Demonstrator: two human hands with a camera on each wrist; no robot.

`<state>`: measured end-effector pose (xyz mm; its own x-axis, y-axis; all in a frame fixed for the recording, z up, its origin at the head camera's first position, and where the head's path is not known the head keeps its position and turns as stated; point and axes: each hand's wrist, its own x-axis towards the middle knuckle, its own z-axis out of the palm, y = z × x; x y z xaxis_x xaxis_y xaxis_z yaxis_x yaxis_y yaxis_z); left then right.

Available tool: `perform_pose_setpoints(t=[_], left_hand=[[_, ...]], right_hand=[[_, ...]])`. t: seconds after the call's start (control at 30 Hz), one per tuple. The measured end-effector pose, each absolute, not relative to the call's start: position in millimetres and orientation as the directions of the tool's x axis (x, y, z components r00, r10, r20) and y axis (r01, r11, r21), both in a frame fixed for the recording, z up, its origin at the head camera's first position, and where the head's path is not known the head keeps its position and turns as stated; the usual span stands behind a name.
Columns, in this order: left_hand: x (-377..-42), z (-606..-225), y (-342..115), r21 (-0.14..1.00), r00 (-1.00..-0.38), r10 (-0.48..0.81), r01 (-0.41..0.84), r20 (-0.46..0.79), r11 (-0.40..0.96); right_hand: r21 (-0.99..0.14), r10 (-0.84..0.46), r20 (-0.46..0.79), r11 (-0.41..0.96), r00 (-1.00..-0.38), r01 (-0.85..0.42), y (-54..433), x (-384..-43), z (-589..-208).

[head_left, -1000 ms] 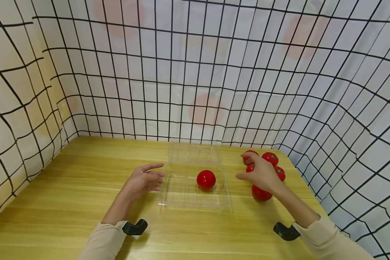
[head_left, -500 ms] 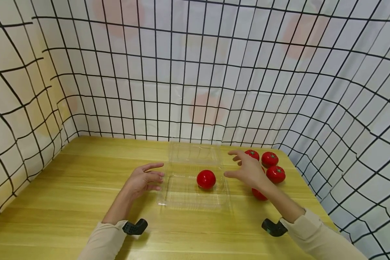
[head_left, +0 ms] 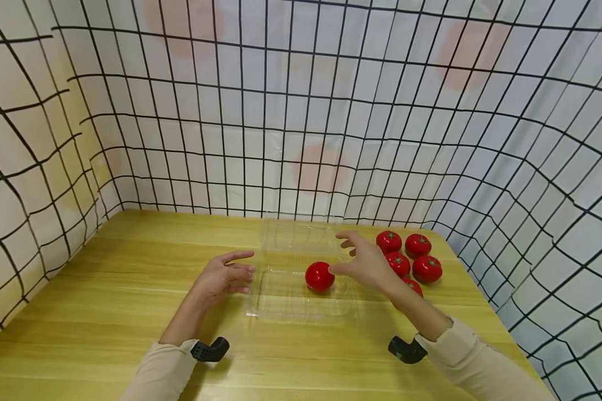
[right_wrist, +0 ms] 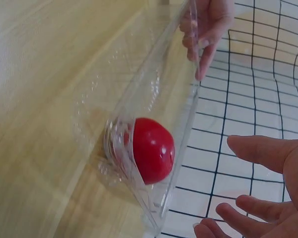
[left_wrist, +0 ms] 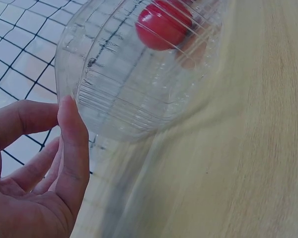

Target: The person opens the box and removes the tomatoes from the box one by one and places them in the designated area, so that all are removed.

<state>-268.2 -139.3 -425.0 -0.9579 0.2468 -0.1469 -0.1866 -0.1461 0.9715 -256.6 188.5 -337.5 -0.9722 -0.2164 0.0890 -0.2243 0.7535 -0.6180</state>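
Note:
A clear plastic clamshell box (head_left: 301, 306) lies with its lid (head_left: 301, 236) folded back on the wooden table. One red tomato (head_left: 319, 277) sits in the right part of its base. At the box's left edge my left hand (head_left: 219, 280) pinches the rim between thumb and finger, seen closely in the left wrist view. My right hand (head_left: 366, 264) hovers at the box's right side, fingers spread and holding nothing. Its thumb overlaps the tomato in the head view, but the right wrist view has a gap between hand and tomato (right_wrist: 153, 151).
Several red tomatoes (head_left: 427, 269) with green tops stand grouped at the table's right, one partly behind my right forearm. A white cloth with black grid lines (head_left: 301, 111) walls the back and both sides of the table (head_left: 130, 267).
My right hand has moved left from over the grouped tomatoes to the box's right side, fingers still apart. The left hand, the box and the tomato inside have stayed in place.

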Motion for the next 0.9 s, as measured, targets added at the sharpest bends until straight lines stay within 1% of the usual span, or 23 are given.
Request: perform_pose_setpoints(t=[0.13,0.37,0.7,0.9], left_hand=[[-268,-424,-138,0.971,-0.958,0.247,-0.188,-0.148,-0.146],[-268,-425,-139,0.975,-0.959,0.246,-0.177,-0.140,-0.135],[-268,-423,-137,0.973,-0.959,0.242,-0.186,-0.150,-0.134],[-268,-423,-138,0.973,-0.960,0.240,-0.184,-0.147,-0.139]], right_hand=[[-0.634,-0.216,0.074,0.743,-0.974,-0.213,182,-257,-342],[-0.629,-0.221,0.064,0.748,-0.973,-0.211,173,-259,-352],[-0.619,-0.197,0.020,0.768,-0.980,-0.167,167,-258,-363],[-0.621,-0.209,0.034,0.762,-0.977,-0.184,168,-258,-367]])
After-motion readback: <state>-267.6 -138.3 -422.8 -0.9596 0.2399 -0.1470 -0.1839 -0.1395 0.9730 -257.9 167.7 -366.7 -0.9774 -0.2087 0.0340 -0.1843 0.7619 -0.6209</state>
